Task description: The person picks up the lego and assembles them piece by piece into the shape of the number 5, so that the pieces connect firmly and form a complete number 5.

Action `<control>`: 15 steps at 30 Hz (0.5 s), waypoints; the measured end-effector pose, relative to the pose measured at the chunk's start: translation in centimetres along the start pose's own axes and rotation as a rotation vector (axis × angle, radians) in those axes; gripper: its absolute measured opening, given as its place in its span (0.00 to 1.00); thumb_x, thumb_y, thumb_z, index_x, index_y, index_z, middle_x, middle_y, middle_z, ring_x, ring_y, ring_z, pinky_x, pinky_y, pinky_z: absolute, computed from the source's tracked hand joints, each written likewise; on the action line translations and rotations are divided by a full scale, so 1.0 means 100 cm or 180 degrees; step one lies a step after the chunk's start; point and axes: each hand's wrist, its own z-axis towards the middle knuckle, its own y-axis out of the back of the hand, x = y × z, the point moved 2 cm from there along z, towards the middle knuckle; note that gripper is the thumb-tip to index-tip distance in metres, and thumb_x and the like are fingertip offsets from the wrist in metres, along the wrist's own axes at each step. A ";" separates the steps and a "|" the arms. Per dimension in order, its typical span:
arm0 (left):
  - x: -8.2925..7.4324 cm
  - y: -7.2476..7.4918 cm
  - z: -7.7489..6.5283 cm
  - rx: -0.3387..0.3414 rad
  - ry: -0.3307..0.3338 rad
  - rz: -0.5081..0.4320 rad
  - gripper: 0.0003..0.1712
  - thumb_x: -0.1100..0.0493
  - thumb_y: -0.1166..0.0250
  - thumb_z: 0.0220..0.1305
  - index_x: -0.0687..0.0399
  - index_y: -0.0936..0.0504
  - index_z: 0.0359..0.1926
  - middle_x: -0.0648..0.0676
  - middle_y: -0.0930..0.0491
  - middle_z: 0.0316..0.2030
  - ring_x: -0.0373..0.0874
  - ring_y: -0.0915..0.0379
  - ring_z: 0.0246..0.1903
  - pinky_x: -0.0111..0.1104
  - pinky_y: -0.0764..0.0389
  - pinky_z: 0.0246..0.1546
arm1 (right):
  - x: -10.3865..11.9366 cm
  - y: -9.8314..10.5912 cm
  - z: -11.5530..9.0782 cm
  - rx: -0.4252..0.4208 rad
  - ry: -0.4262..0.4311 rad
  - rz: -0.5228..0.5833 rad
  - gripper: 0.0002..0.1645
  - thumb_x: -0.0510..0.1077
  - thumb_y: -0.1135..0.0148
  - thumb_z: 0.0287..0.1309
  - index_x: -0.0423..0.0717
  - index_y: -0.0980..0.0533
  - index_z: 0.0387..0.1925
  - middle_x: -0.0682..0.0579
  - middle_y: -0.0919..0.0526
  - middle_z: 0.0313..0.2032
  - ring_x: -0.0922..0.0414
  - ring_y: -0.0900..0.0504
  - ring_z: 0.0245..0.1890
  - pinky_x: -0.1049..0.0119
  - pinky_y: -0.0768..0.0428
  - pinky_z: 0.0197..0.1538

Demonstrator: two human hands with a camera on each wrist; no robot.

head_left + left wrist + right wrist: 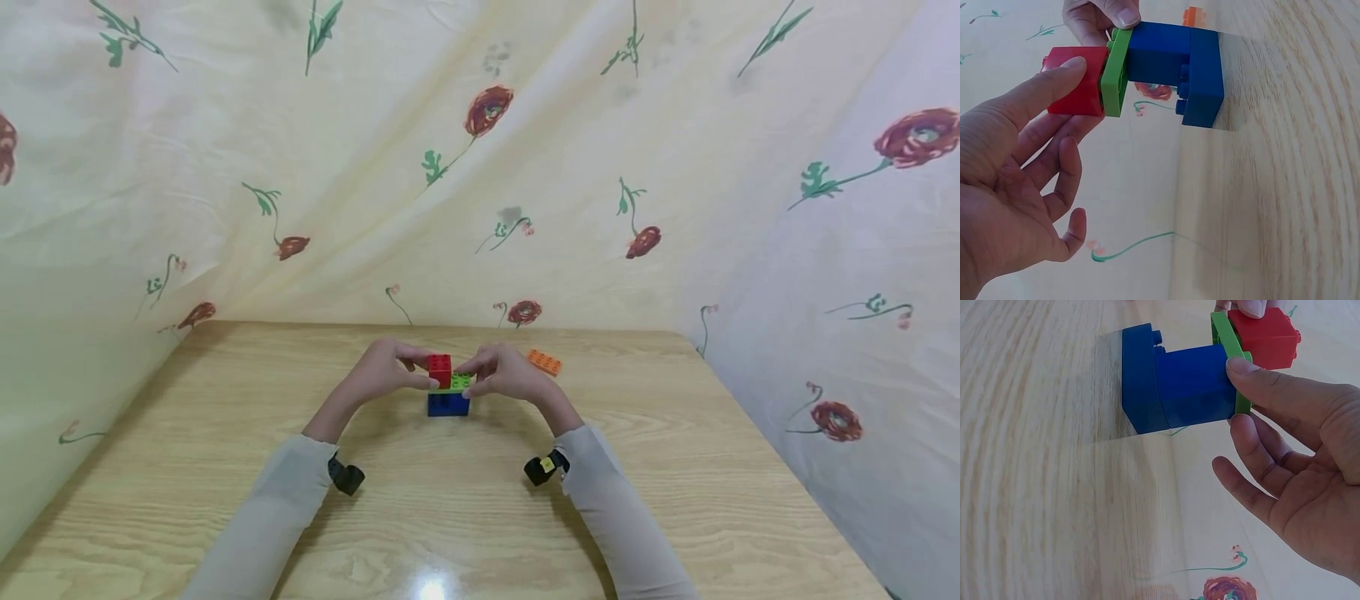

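A small toy-brick stack stands on the table, between my hands. Its base is a long blue brick [1207, 81], with a shorter blue brick [1194, 387] on one half of it. A thin light-green plate [1229, 337] lies across the top, overhanging the base's other half. Above that overhang sits a red brick [440, 371], which my left hand [378, 371] pinches between thumb and fingers. My right hand [510, 373] pinches the green plate at its end over the shorter blue brick, thumb on the near side. Green studs show beside the red brick.
An orange plate [543, 362] lies on the wooden table [420, 508], behind and right of the stack. Flower-patterned cloth [360, 167] hangs at the back and along both sides. Each wrist carries a black camera [347, 477].
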 end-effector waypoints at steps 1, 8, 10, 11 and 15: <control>0.000 0.000 0.000 0.0004 -0.0013 -0.0005 0.25 0.49 0.21 0.55 0.52 0.11 0.52 0.53 0.11 0.47 0.50 0.23 0.46 0.37 0.23 0.45 | 0.000 0.000 0.000 -0.0003 0.0002 -0.0003 0.21 0.39 0.23 0.54 0.45 0.14 0.52 0.45 0.17 0.38 0.55 0.20 0.34 0.64 0.23 0.37; 0.000 -0.001 0.000 0.0023 -0.0079 -0.0031 0.24 0.50 0.21 0.55 0.54 0.11 0.52 0.54 0.11 0.47 0.49 0.23 0.44 0.36 0.23 0.44 | 0.000 0.000 -0.001 -0.0013 0.0022 -0.0015 0.21 0.38 0.23 0.54 0.44 0.14 0.52 0.45 0.17 0.37 0.55 0.20 0.34 0.64 0.23 0.37; 0.000 -0.001 0.000 0.0017 -0.0083 -0.0021 0.24 0.51 0.21 0.55 0.54 0.11 0.52 0.54 0.11 0.47 0.48 0.23 0.44 0.36 0.23 0.44 | 0.000 0.000 0.000 -0.0016 0.0031 -0.0028 0.21 0.39 0.23 0.54 0.45 0.14 0.51 0.45 0.17 0.37 0.55 0.20 0.34 0.64 0.23 0.37; 0.000 -0.001 0.000 0.0015 -0.0079 -0.0017 0.24 0.51 0.21 0.56 0.54 0.11 0.52 0.54 0.11 0.47 0.48 0.23 0.44 0.36 0.23 0.44 | -0.001 0.000 0.000 -0.0015 0.0032 -0.0026 0.21 0.39 0.23 0.54 0.45 0.14 0.51 0.44 0.16 0.38 0.55 0.20 0.34 0.64 0.23 0.37; 0.000 -0.001 0.000 0.0004 -0.0053 -0.0025 0.24 0.52 0.21 0.55 0.55 0.11 0.53 0.54 0.11 0.48 0.49 0.23 0.45 0.36 0.23 0.45 | -0.001 0.000 0.001 -0.0012 0.0044 -0.0039 0.21 0.40 0.23 0.54 0.44 0.14 0.51 0.43 0.16 0.39 0.56 0.20 0.34 0.64 0.23 0.37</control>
